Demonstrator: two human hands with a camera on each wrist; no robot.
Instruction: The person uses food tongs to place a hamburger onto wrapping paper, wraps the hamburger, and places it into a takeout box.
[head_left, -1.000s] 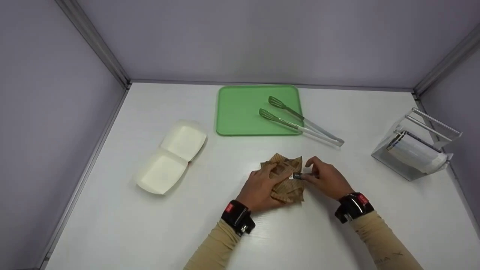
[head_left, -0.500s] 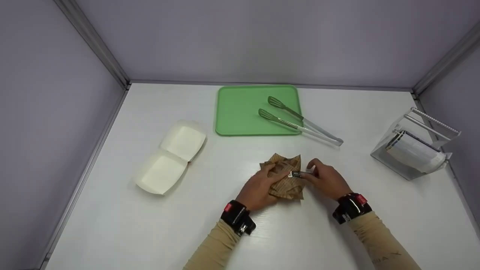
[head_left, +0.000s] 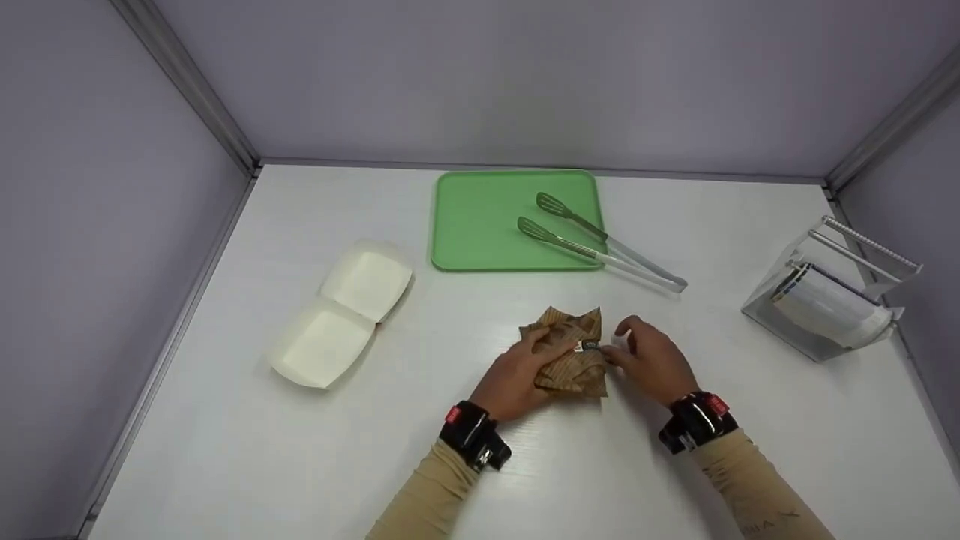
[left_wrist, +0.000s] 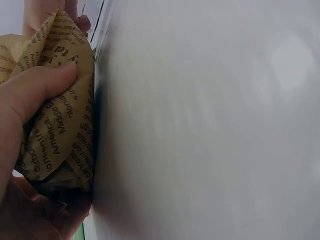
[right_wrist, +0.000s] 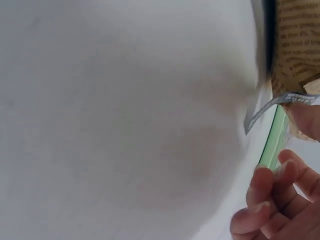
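Observation:
A bundle wrapped in brown printed paper [head_left: 576, 373] sits on the white table in front of me. My left hand [head_left: 516, 379] grips it from the left, its thumb [left_wrist: 55, 80] across the top and its fingers round the side. A dark and white label strip [head_left: 589, 346] lies over the bundle's right side. The thumb of my right hand [head_left: 654, 367] presses on this strip, while the other fingers [right_wrist: 295, 175] stay loosely bent, apart from the thumb. In the right wrist view a free end of the strip [right_wrist: 262, 111] sticks out from the paper. What the wrapping contains is hidden.
Left of the hands lies an unfolded white clamshell box [head_left: 322, 345]. Behind them is a green tray [head_left: 480, 225], with tongs [head_left: 637, 264] lying partly over its right edge. A clear stand with a roll of labels [head_left: 829, 307] is at the right. Walls enclose the table's back and sides.
My right hand has shifted slightly, its thumb moving along the strip toward the bundle's right edge. The strip lies flatter on the paper. The left hand keeps its grip on the bundle.

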